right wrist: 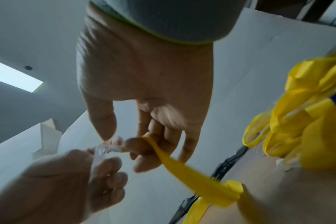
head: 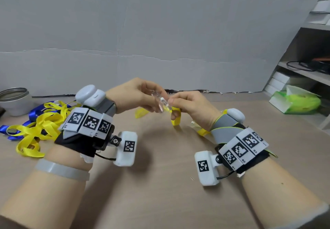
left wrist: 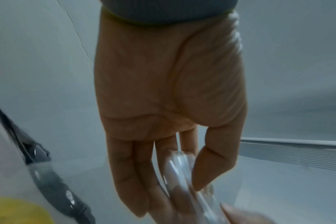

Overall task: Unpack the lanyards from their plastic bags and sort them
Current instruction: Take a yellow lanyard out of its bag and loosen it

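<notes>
Above the bench (head: pixel 160 184), left hand (head: pixel 132 95) pinches the bag (head: pixel 160 104) while right hand (head: pixel 192 107), just right of it, pinches the lanyard (head: pixel 175 120) trailing rightward.

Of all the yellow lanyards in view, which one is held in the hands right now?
The yellow lanyard looped over the right hand, its end pinched against the clear plastic bag held by the left hand. The pile of lanyards lies untouched on the table.

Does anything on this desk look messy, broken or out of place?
Yes. The unpacked lanyards on the left lie in one tangled heap, yellow and blue mixed, not sorted. Behind the desk, the bottom edge of the grey backboard looks torn and ragged. Otherwise nothing stands out.
</notes>
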Tool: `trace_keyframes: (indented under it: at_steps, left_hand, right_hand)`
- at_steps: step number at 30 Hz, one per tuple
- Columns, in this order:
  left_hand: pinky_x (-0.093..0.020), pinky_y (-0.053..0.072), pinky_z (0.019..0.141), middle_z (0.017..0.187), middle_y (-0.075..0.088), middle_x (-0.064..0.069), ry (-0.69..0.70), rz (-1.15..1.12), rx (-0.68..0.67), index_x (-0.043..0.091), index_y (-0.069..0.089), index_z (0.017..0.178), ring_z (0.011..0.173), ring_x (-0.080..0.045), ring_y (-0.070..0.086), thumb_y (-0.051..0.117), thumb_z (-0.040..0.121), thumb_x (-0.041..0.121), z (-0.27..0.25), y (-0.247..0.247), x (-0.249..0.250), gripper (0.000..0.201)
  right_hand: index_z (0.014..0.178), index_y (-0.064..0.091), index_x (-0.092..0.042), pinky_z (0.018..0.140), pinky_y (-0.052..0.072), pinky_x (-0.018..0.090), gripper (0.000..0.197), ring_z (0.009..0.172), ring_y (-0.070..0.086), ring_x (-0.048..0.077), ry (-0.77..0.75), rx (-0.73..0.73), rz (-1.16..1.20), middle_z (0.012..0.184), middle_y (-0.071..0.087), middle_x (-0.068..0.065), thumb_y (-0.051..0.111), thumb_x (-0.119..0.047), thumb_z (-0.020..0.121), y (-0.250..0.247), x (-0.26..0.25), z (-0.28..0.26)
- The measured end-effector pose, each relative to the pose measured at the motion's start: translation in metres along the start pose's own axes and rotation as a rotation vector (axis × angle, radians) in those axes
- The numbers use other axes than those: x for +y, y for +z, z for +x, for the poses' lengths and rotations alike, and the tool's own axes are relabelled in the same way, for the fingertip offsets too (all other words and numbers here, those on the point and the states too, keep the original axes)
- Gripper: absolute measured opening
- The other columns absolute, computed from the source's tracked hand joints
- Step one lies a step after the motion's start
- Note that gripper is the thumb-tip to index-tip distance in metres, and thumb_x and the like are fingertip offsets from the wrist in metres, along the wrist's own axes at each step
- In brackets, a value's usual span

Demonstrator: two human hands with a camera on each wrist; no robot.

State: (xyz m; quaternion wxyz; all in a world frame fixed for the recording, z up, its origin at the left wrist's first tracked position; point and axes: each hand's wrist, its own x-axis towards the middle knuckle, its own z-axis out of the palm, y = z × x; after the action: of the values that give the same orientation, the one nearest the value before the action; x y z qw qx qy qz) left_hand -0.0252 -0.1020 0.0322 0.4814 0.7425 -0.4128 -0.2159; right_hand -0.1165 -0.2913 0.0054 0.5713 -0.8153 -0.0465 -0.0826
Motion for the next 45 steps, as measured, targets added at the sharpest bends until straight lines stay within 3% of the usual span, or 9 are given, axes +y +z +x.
trace_keyframes:
  at_steps: [4, 11, 16, 20, 24, 31, 38, 41, 45]
  left_hand:
    - [-0.031, 0.058, 0.072, 0.078, 0.074, -0.012, -0.113, 0.083, 0.136, 0.008, 0.069, 0.098, 0.071, -0.018, 0.069, 0.065, 0.086, 0.001, 0.001, -0.009, -0.007, 0.015]
    - [-0.025, 0.053, 0.059, 0.069, 0.075, -0.006, -0.462, 0.364, 0.52, 0.011, 0.068, 0.086, 0.065, -0.022, 0.072, 0.053, 0.087, 0.005, 0.015, -0.027, -0.042, 0.016]
    - [-0.036, 0.06, 0.069, 0.067, 0.074, -0.008, -0.566, 0.502, 0.548, 0.005, 0.072, 0.082, 0.069, -0.024, 0.074, 0.053, 0.08, 0.004, 0.017, -0.036, -0.05, 0.019]
    - [-0.031, 0.06, 0.062, 0.069, 0.075, -0.005, -0.523, 0.453, 0.518, 0.008, 0.068, 0.093, 0.066, -0.02, 0.074, 0.05, 0.087, 0.004, 0.019, -0.029, -0.046, 0.018]
    - [-0.031, 0.057, 0.063, 0.081, 0.076, -0.006, -0.371, 0.306, 0.37, 0.013, 0.061, 0.102, 0.072, -0.021, 0.074, 0.057, 0.093, 0.008, 0.016, -0.013, -0.035, 0.011]
    - [-0.025, 0.057, 0.064, 0.081, 0.075, -0.002, -0.088, 0.089, 0.153, 0.009, 0.063, 0.109, 0.075, -0.018, 0.073, 0.07, 0.085, -0.004, 0.008, -0.002, -0.013, 0.029]
    - [-0.031, 0.06, 0.077, 0.093, 0.071, -0.018, -0.005, -0.094, 0.209, 0.0, 0.066, 0.112, 0.082, -0.024, 0.072, 0.074, 0.076, -0.011, 0.003, -0.004, -0.004, 0.038]
    - [-0.029, 0.059, 0.078, 0.094, 0.071, -0.016, 0.038, -0.072, 0.256, 0.001, 0.069, 0.106, 0.083, -0.021, 0.072, 0.075, 0.078, -0.003, 0.004, -0.005, -0.002, 0.029]
    - [-0.034, 0.061, 0.077, 0.087, 0.067, -0.01, 0.05, -0.072, 0.364, 0.008, 0.07, 0.098, 0.079, -0.021, 0.069, 0.074, 0.08, -0.005, 0.009, -0.008, -0.006, 0.022]
  right_hand:
    - [0.085, 0.069, -0.005, 0.058, 0.045, 0.02, 0.007, 0.052, 0.054, 0.015, 0.022, 0.13, -0.051, 0.064, 0.057, 0.015, 0.064, -0.007, 0.09, -0.006, 0.004, 0.005]
    - [0.078, 0.069, -0.017, 0.061, 0.047, 0.027, 0.015, 0.052, 0.051, 0.01, 0.053, 0.608, -0.054, 0.064, 0.059, 0.001, 0.066, -0.004, 0.086, -0.055, 0.019, 0.025]
    - [0.084, 0.068, -0.028, 0.084, 0.051, 0.038, 0.009, 0.088, 0.062, 0.028, 0.182, 0.832, -0.472, 0.089, 0.068, 0.002, 0.064, -0.022, 0.08, -0.082, 0.033, 0.027]
    - [0.111, 0.064, -0.031, 0.099, 0.034, 0.041, 0.032, 0.121, 0.039, 0.037, 0.315, 0.849, -0.728, 0.13, 0.045, 0.008, 0.063, -0.025, 0.08, -0.074, 0.028, 0.026]
    - [0.117, 0.064, -0.026, 0.103, 0.032, 0.033, 0.037, 0.126, 0.041, 0.029, 0.128, 0.706, -0.67, 0.133, 0.046, 0.006, 0.062, -0.02, 0.081, -0.047, 0.009, 0.026]
    - [0.109, 0.068, -0.014, 0.094, 0.053, 0.028, 0.027, 0.099, 0.068, 0.01, -0.022, 0.101, -0.221, 0.105, 0.073, 0.0, 0.064, -0.006, 0.084, 0.012, -0.017, 0.027]
    - [0.116, 0.057, -0.007, 0.093, 0.052, 0.043, 0.035, 0.081, 0.068, 0.02, -0.051, 0.11, 0.055, 0.09, 0.073, 0.016, 0.071, -0.012, 0.085, 0.017, -0.006, 0.03]
    - [0.113, 0.058, 0.0, 0.085, 0.055, 0.042, 0.031, 0.073, 0.068, 0.027, -0.05, 0.077, 0.086, 0.085, 0.07, 0.025, 0.071, -0.004, 0.085, 0.018, -0.004, 0.027]
    - [0.099, 0.065, 0.011, 0.063, 0.054, 0.03, 0.015, 0.058, 0.057, 0.019, -0.031, 0.068, 0.027, 0.068, 0.061, 0.013, 0.065, -0.001, 0.09, 0.02, 0.003, 0.026]
